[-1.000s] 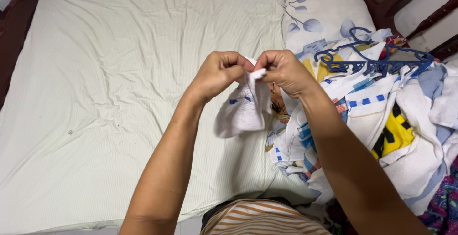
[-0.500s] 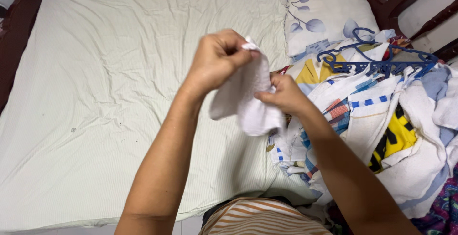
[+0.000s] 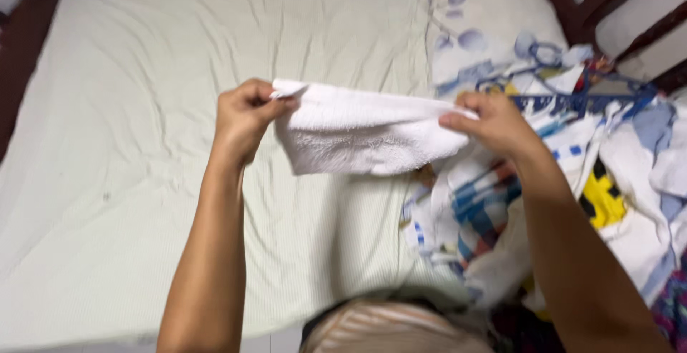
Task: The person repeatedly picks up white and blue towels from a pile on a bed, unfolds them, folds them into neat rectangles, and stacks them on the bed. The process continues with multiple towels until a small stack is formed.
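White towel (image 3: 361, 132) stretched flat in the air above the middle of the bed (image 3: 129, 152), clear of the sheet. Pinched at one corner by the left hand (image 3: 243, 118), at the other by the right hand (image 3: 494, 122). Heaped laundry (image 3: 572, 181) with blue hangers (image 3: 572, 95) along the bed's right edge; floral pillow (image 3: 479, 23) at the far right corner.

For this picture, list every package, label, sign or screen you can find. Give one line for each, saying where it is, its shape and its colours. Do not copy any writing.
None can be made out: no package, sign or screen.
The hands hold only a plain white towel, with no tag showing.
The laundry pile at right is printed cloth, too blurred to tell any label.
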